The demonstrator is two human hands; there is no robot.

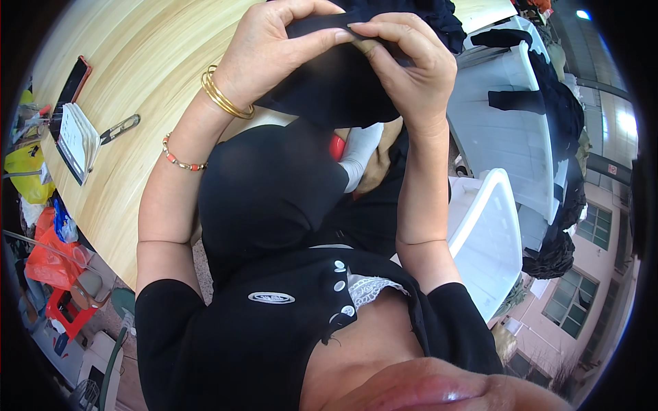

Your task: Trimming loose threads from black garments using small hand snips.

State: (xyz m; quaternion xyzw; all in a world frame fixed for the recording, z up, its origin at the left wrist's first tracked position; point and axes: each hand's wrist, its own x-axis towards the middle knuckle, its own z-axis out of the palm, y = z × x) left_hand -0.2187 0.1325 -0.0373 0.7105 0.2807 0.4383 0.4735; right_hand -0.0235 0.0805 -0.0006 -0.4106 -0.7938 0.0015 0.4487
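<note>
A piece of black cloth point(332, 89) is stretched between my two hands above my lap, at the near edge of a pale wooden table. My left hand point(277, 48) pinches its upper edge between thumb and fingers. Close beside it, my right hand point(415, 65) pinches the same edge, thumb and forefinger almost touching the left thumb. The cloth hangs down from the fingertips and hides part of the table. Some left fingers are cut off by the upper rim of the picture.
More dark cloth point(432, 20) lies behind my right hand. On the wooden table point(157, 41) at left are a phone point(74, 81), a notepad point(81, 140) and a small metal tool point(120, 129). White plastic bins point(497, 116) with dark garments stand at right.
</note>
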